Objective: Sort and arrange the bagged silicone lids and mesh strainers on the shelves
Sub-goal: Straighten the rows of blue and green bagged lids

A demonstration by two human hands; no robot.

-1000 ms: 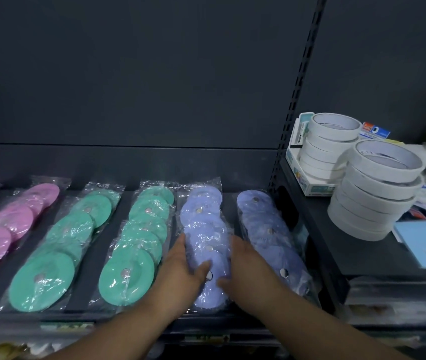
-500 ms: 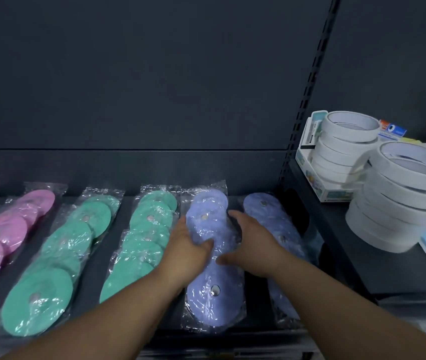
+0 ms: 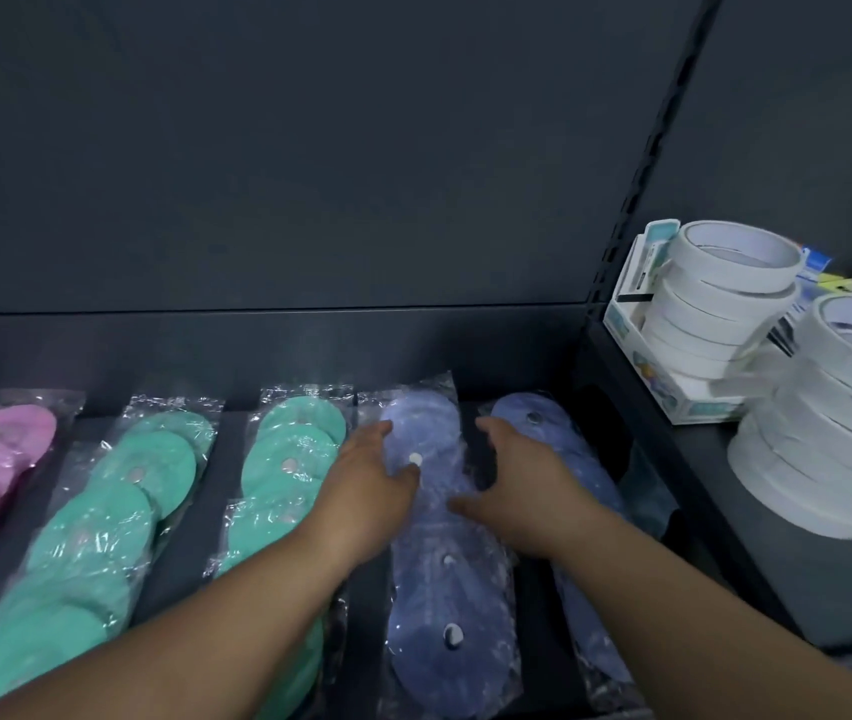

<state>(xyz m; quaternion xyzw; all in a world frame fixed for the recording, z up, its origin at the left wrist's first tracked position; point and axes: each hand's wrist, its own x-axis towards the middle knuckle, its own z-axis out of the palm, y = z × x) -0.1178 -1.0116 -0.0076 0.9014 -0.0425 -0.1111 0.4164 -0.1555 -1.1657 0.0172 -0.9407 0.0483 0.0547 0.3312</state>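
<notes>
Left hand [image 3: 369, 491] and right hand [image 3: 522, 485], flat and ungripping, flank the purple lid row [image 3: 439, 589] — press inward evenly.

A matte dark grey back panel [image 3: 309, 148] fills the view from 9 to 1 o'clock, with a horizontal seam crossing it above the dark shelf [image 3: 239, 449]. A black slotted upright [image 3: 656, 137] slants at 1 o'clock, beside a second grey panel [image 3: 803, 122]. At 3 o'clock a neighbouring shelf [image 3: 777, 579] sits higher. The light is dim and cool.
</notes>
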